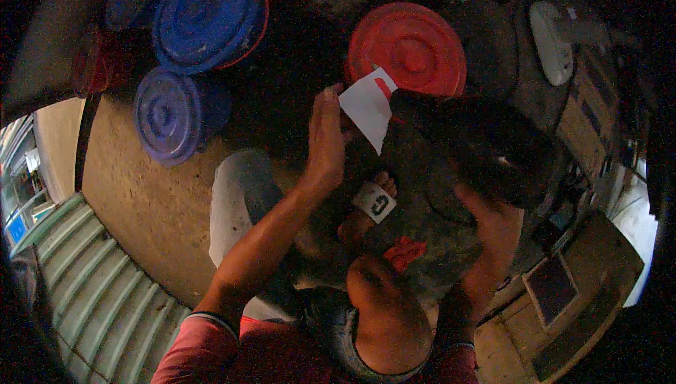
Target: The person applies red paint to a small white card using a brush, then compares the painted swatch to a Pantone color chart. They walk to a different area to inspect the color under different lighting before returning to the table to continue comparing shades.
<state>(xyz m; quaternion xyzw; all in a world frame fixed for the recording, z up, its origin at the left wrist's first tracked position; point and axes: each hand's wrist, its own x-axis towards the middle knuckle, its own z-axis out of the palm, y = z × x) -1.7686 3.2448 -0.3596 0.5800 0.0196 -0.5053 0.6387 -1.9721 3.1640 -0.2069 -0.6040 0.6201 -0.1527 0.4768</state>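
My left hand point(327, 130) is raised in the middle of the view, fingers closed on the edge of a white piece of card point(366, 106). The card tapers to a point at its lower end and carries a red patch near the top. To its right is a large, dark, rounded object point(503, 152), almost black, with a small shine on it; its kind does not show. My right hand point(486, 204) is at the lower side of that dark object. Its fingers are lost in shadow, so its grip cannot be seen. The card's right edge meets the dark object in the picture.
A red lidded bucket point(408, 46) stands beyond the card. Blue point(208, 18) and purple point(169, 116) lidded buckets are at the far left. Below my hands are my foot in a white-strapped sandal point(374, 202) and a crumpled red scrap point(405, 252). Ribbed pale-green sheeting point(105, 278) lies left.
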